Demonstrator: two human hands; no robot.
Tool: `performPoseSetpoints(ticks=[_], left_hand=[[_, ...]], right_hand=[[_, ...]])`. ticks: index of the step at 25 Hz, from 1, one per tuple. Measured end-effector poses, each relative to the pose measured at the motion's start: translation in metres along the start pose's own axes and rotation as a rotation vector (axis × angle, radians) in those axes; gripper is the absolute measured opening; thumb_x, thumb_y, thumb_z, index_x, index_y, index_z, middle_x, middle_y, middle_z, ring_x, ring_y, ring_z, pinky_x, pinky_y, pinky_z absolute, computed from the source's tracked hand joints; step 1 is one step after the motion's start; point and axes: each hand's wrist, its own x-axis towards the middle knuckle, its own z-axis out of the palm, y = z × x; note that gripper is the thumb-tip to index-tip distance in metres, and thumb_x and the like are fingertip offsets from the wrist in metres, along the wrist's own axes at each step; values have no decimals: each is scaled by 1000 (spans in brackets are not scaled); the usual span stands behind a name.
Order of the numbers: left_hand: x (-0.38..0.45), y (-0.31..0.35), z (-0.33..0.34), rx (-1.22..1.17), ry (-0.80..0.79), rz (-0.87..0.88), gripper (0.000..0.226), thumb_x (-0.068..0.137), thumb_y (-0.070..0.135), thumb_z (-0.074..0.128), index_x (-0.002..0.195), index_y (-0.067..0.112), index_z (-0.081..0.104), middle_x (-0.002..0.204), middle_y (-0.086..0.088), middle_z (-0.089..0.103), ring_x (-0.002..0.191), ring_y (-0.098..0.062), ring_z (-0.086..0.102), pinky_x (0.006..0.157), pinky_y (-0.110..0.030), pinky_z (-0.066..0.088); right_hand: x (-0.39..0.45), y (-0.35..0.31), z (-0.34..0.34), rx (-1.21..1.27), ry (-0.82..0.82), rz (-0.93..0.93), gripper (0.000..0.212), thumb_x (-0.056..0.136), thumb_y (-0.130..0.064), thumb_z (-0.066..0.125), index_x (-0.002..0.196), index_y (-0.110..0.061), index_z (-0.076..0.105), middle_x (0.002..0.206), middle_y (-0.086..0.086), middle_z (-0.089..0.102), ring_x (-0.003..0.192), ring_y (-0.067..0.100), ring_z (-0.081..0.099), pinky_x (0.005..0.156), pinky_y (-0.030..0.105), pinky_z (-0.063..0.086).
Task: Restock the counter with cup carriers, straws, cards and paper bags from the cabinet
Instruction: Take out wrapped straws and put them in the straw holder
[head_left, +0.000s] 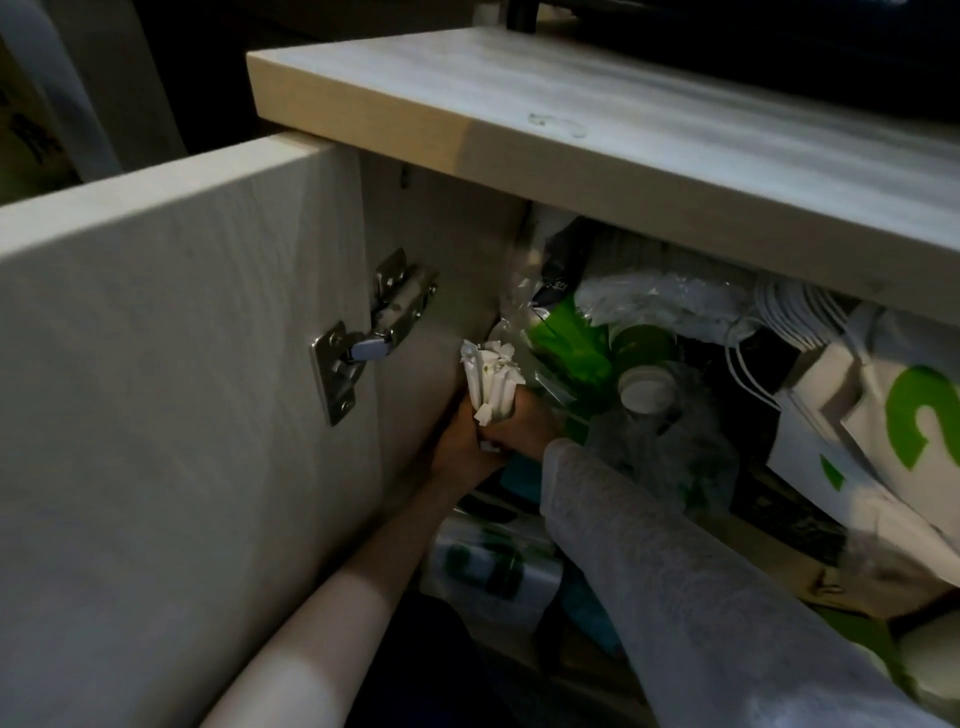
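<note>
Both hands are wrapped around a bundle of paper-wrapped straws (491, 382), down low inside the cabinet. The left hand (460, 441) is closed around the lower part of the bundle, and the right hand (524, 423) is clamped on from the other side, its fingers mostly hidden behind the bundle and the grey sleeve (675, 561). The torn white wrapper ends stick up above both fists.

Everything else, relative to the straws: just to the left is the cabinet's inner side wall, and further left the open cabinet door (171, 415) with its metal hinge (369, 335). Right beside the straws, to the right, there's green packaging (569, 345) under clear plastic, then a sleeve of green-and-white paper cups (644, 369) lying on its side. Well off to the right sits a white paper bag (893, 431) with a green logo and string handles. Above it all is the pale wood counter (623, 130). Below the straws are more plastic-wrapped packs (493, 566), too dark to make out.
</note>
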Motion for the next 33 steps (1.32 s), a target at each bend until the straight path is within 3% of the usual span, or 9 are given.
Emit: performPoseSetpoints(ticks=[5, 10, 13, 18, 21, 26, 29, 33], left_hand=[[3, -1, -3, -4, -29, -10, 92, 74, -15, 70, 151, 5, 23, 145, -11, 46, 134, -20, 44, 99, -17, 38], [-2, 3, 0, 31, -10, 13, 83, 81, -9, 66, 151, 6, 24, 148, -11, 42, 137, -17, 40, 113, -31, 35], [-4, 4, -1, 55, 9, 10, 79, 81, -9, 65, 149, 6, 28, 146, -13, 46, 136, -25, 44, 111, -41, 38], [-14, 9, 2, 103, 14, 56, 75, 84, -4, 65, 149, 5, 28, 149, -13, 41, 139, -24, 38, 116, -38, 32], [-18, 15, 0, 128, 64, 55, 73, 85, 1, 65, 149, 8, 30, 150, -10, 41, 139, -21, 38, 116, -29, 29], [-27, 25, -5, 83, 82, 35, 72, 83, -3, 64, 147, 8, 34, 148, -12, 42, 138, -23, 39, 115, -36, 32], [-34, 31, -4, 63, 118, 63, 67, 80, -4, 67, 141, 2, 41, 143, -18, 45, 133, -27, 44, 112, -36, 36], [-41, 43, 0, 33, 138, 77, 69, 76, -9, 65, 139, 2, 41, 136, -18, 48, 129, -26, 47, 108, -35, 39]], right_hand=[[8, 4, 7, 11, -7, 32, 67, 75, -12, 81, 137, -9, 54, 126, 11, 65, 116, 26, 61, 92, 30, 48], [7, 5, 6, 31, 17, 23, 67, 76, -13, 81, 137, -8, 53, 125, 11, 65, 116, 26, 60, 89, 25, 44], [4, 5, 7, 32, 33, -4, 64, 76, -12, 81, 135, -7, 55, 124, 11, 66, 115, 25, 61, 90, 24, 43], [-3, 4, 6, 60, 69, -36, 60, 73, -8, 81, 130, -10, 61, 120, 7, 67, 106, 18, 61, 87, 23, 44], [-9, -4, 9, 79, 127, -51, 51, 72, -8, 79, 121, -10, 66, 112, 7, 71, 104, 23, 65, 90, 33, 52], [-17, -17, 10, 79, 211, -109, 42, 72, -6, 78, 113, -8, 70, 94, -6, 64, 93, 18, 65, 75, 20, 43], [-23, -23, 7, 86, 248, -71, 40, 71, -16, 80, 110, -13, 72, 96, -3, 70, 92, 21, 68, 74, 23, 46], [-31, -31, -5, 58, 328, -42, 44, 69, -33, 81, 110, -19, 73, 107, 4, 75, 96, 22, 70, 84, 38, 57]])
